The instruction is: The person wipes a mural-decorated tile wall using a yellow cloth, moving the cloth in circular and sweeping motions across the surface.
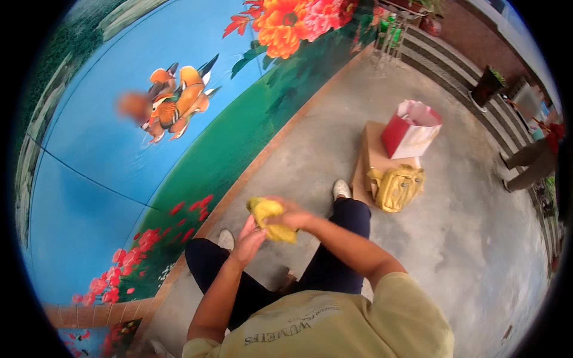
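A crumpled yellow cloth (283, 233) is held up in front of my knees. My right hand (293, 215) grips it from the right, with part of the cloth hanging below the fingers. At the cloth's left side, my left hand (249, 243) has its fingers against the lower edge, supporting it. The far fingertips of the right hand are blurred, and the cloth hides some of the left fingers. Beyond my right foot stands a cardboard box (374, 150), with a yellow bag (399, 190) leaning at its near side and a red and white paper bag (409, 134) on top.
A painted wall (103, 179) with ducks and flowers runs along my left. Concrete floor (443, 250) extends to my right. Steps (452, 62) curve along the far right, with a dark plant pot (488, 87) on them. Another person's legs (528, 163) are at the right edge.
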